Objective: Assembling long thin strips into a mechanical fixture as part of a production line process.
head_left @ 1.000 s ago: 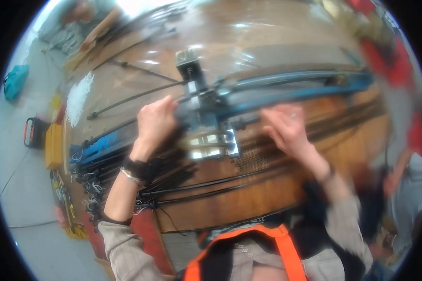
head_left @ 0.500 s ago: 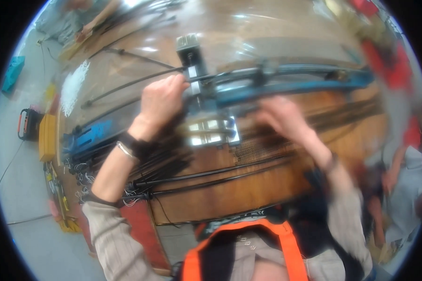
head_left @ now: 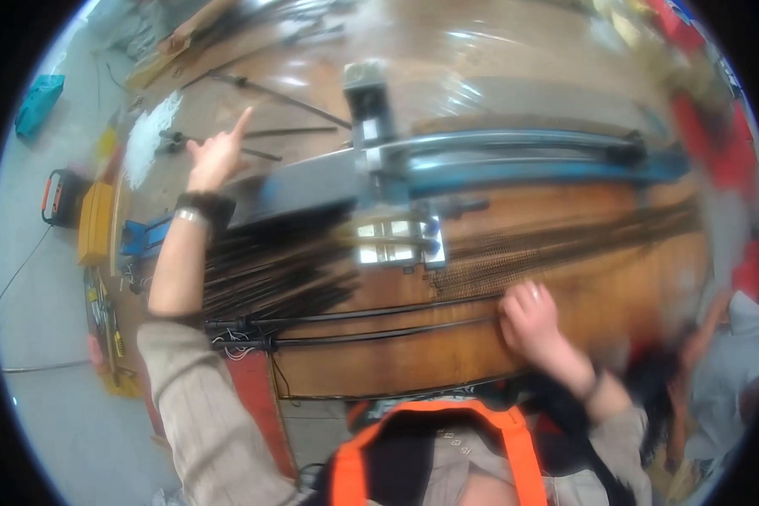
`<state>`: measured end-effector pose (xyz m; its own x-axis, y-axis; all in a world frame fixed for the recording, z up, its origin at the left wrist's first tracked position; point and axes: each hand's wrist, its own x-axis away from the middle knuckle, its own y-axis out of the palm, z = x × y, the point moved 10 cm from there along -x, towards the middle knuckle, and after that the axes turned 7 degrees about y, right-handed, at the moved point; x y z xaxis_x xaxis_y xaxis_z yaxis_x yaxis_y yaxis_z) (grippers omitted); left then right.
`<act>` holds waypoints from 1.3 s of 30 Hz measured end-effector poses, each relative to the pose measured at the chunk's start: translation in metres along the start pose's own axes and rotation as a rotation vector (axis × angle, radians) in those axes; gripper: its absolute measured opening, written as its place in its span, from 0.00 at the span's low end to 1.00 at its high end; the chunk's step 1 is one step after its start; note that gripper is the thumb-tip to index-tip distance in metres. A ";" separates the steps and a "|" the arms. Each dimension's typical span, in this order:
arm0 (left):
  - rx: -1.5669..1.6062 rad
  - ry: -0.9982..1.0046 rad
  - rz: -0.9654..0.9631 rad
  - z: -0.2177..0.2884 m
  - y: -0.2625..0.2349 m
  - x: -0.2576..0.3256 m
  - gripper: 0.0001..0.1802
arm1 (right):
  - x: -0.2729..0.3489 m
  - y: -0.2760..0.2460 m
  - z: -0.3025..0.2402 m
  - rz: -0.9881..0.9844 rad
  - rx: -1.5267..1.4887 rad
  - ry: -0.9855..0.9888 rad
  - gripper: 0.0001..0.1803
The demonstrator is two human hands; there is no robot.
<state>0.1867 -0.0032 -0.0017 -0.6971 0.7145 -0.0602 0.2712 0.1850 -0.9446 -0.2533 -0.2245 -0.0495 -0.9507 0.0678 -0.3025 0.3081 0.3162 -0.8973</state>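
Note:
My left hand is raised over the far left part of the table, index finger and thumb stretched apart, with nothing in it. Thin dark rods lie just beyond it. Nearer to me, my right hand has its fingers curled at the right end of a long black rod; blur hides the exact grip. A second black rod lies alongside it. In the middle stands a metal fixture with a long blue rail running right and shiny metal blocks at its near side.
A bundle of dark rods lies left of the blocks, and long springs lie to the right. White strips are piled at the far left. A yellow box stands beside the table. Another person is at the right.
My left hand has left the fixture and moved left, its fingers opening out. My right hand has come down toward me from the blue rail to the black rods.

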 end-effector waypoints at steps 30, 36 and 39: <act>0.425 -0.020 0.632 0.017 -0.207 0.192 0.16 | -0.255 -0.034 -0.033 0.204 -0.706 -0.148 0.08; 0.526 -0.140 0.566 -0.005 -0.161 0.214 0.15 | -0.277 -0.010 -0.051 0.099 -0.604 -0.178 0.08; 0.551 -0.147 0.530 -0.004 -0.150 0.211 0.14 | -0.288 -0.003 -0.060 0.024 -0.587 -0.155 0.07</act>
<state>0.0022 0.1224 0.1285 -0.6573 0.5102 -0.5547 0.2509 -0.5459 -0.7994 0.0170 -0.1885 0.0598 -0.9139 -0.0431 -0.4035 0.2172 0.7881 -0.5760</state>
